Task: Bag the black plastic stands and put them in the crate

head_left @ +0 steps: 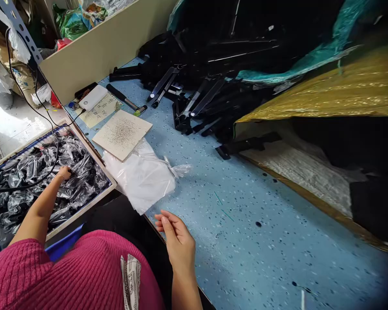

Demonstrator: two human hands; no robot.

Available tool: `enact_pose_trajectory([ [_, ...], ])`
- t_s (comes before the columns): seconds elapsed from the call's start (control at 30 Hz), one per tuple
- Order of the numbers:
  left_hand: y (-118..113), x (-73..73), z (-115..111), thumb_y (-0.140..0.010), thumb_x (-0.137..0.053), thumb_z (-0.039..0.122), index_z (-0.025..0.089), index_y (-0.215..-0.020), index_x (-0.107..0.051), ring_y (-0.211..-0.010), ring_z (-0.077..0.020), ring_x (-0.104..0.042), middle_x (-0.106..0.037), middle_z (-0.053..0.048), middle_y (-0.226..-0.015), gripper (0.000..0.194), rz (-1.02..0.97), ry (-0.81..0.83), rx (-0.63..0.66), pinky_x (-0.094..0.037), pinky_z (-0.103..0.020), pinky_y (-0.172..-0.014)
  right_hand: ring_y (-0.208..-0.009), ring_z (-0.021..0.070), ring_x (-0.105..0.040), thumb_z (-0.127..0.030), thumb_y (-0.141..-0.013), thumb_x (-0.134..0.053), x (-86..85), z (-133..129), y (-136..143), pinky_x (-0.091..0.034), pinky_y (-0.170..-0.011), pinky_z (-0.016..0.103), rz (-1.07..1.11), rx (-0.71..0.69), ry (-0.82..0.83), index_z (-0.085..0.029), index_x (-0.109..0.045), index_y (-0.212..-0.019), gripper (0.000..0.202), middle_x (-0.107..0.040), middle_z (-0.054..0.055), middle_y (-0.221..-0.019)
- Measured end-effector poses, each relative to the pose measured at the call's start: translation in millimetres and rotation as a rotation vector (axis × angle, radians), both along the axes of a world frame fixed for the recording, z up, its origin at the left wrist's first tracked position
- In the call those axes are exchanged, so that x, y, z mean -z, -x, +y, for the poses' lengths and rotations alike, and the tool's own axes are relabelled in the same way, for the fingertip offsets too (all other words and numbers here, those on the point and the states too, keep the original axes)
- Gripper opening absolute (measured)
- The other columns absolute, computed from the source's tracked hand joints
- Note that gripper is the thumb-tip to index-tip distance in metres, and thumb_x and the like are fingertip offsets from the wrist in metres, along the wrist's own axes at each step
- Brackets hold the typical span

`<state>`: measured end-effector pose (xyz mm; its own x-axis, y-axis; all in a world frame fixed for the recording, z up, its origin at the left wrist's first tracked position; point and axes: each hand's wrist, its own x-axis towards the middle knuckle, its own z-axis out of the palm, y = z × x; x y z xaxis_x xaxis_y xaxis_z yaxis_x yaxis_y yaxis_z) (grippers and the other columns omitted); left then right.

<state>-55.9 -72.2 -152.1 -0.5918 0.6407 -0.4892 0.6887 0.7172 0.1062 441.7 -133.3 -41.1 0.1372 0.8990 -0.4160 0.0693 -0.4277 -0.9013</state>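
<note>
My left hand reaches down into a shallow crate at the left. Its fingers are curled among black parts wrapped in clear plastic; what they grip is too hidden to make out. Over the front edge of the blue speckled table hovers my right hand, fingers loosely bent, thumb apart and nothing in it. Just beyond it lies a stack of clear plastic bags, overhanging the edge. A square pale board sprinkled with dark specks rests partly on the bags.
A black-handled hammer, a white power bank and a handwritten paper lie at the back left. Black folding metal parts spill from a teal-lined sack. At the right bulges a yellow woven sack. A black cable crosses the crate.
</note>
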Motion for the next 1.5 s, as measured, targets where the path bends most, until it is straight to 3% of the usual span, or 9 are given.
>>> enact_pose_trajectory([
  [0.17, -30.6, 22.3, -12.0, -0.102, -0.05, 0.044, 0.014, -0.159, -0.035, -0.152, -0.0456, -0.03, -0.026, -0.028, -0.166, 0.066, 0.147, -0.062, 0.006, -0.031, -0.061, -0.118, -0.077, 0.0192, -0.069, -0.063, -0.084, -0.072, 0.6, 0.4, 0.5, -0.06, -0.072, 0.037, -0.002, 0.0, 0.002, -0.021, -0.074, -0.109, 0.049, -0.078, 0.009, -0.098],
  [0.3, -53.4, 38.4, -24.3, -0.1, -0.049, 0.046, 0.01, -0.16, -0.034, -0.158, -0.0454, -0.011, -0.015, -0.028, -0.171, 0.072, 0.145, -0.08, 0.078, -0.021, -0.059, -0.124, -0.076, 0.0192, -0.069, -0.062, -0.084, -0.072, -0.3, 0.7, 1.4, -0.061, -0.072, 0.037, 0.009, -0.002, -0.012, -0.021, -0.074, -0.109, 0.048, -0.078, 0.009, -0.097],
  [0.53, -48.9, 17.1, -2.2, -0.095, -0.054, 0.039, 0.009, -0.151, -0.043, -0.153, -0.0447, -0.027, -0.036, -0.028, -0.162, 0.065, 0.145, -0.13, 0.162, -0.029, -0.063, -0.12, -0.074, 0.018, -0.068, -0.059, -0.086, -0.071, -9.5, 2.1, 8.6, -0.061, -0.072, 0.037, 0.043, 0.006, -0.042, -0.021, -0.073, -0.108, 0.044, -0.077, 0.008, -0.094],
  [0.7, -85.0, 1.5, 8.9, -0.1, -0.044, 0.037, 0.012, -0.147, -0.045, -0.153, -0.0317, -0.031, -0.042, -0.021, -0.159, 0.054, 0.104, -0.255, 0.414, -0.025, -0.051, -0.126, -0.076, 0.0178, -0.068, -0.056, -0.086, -0.071, -12.8, 8.6, 11.1, -0.059, -0.07, 0.035, 0.151, 0.037, -0.094, -0.021, -0.073, -0.106, 0.041, -0.077, 0.007, -0.092],
  [0.87, -131.8, 14.5, -39.3, -0.091, -0.057, 0.032, 0.015, -0.15, -0.048, -0.155, -0.0342, -0.027, -0.04, -0.018, -0.163, 0.062, -0.037, -0.188, 0.735, -0.022, -0.053, -0.127, -0.076, 0.0175, -0.067, -0.054, -0.082, -0.073, -15.6, 10.8, -28.2, -0.056, -0.071, 0.034, 0.097, 0.106, -0.14, -0.019, -0.071, -0.104, 0.041, -0.077, 0.007, -0.092],
  [1.03, -135.6, 26.6, -93.2, -0.088, -0.042, 0.012, 0.011, -0.161, -0.036, -0.16, -0.0353, -0.015, -0.032, -0.021, -0.168, 0.073, -0.074, -0.1, 0.926, -0.007, -0.064, -0.127, -0.075, 0.0164, -0.063, -0.047, -0.089, -0.065, -9.4, -20.5, -74.6, -0.051, -0.072, 0.033, -0.182, 0.345, -0.2, -0.019, -0.068, -0.106, 0.033, -0.075, 0.007, -0.093],
  [1.2, -132.0, 33.5, -98.1, -0.098, -0.037, 0.025, 0.016, -0.159, -0.039, -0.157, -0.0406, -0.023, -0.035, -0.024, -0.165, 0.062, -0.095, -0.255, 0.92, -0.014, -0.071, -0.122, -0.08, 0.0154, -0.063, -0.042, -0.095, -0.055, 7.3, -41.5, -73.6, -0.051, -0.075, 0.031, -0.274, 0.442, -0.229, -0.016, -0.064, -0.111, 0.031, -0.075, 0.008, -0.098],
  [1.37, -132.5, 45.6, -95.3, -0.096, -0.043, 0.026, 0.017, -0.159, -0.041, -0.156, -0.0426, -0.024, -0.035, -0.025, -0.165, 0.063, -0.051, -0.266, 0.893, -0.013, -0.07, -0.122, -0.078, 0.0144, -0.064, -0.042, -0.094, -0.053, 15.1, -36.7, -71.5, -0.053, -0.076, 0.031, -0.366, 0.399, -0.292, -0.014, -0.067, -0.112, 0.036, -0.075, 0.009, -0.096],
  [1.5, -128.2, 57.4, -95.5, -0.095, -0.048, 0.026, 0.027, -0.163, -0.034, -0.155, -0.04, -0.028, -0.038, -0.021, -0.164, 0.069, 0.004, -0.305, 0.933, -0.023, -0.066, -0.121, -0.073, 0.0174, -0.067, -0.049, -0.096, -0.045, 17.6, -26.5, -78.0, -0.057, -0.069, 0.033, -0.479, 0.391, -0.369, -0.013, -0.066, -0.11, 0.043, -0.076, 0.012, -0.093],
])
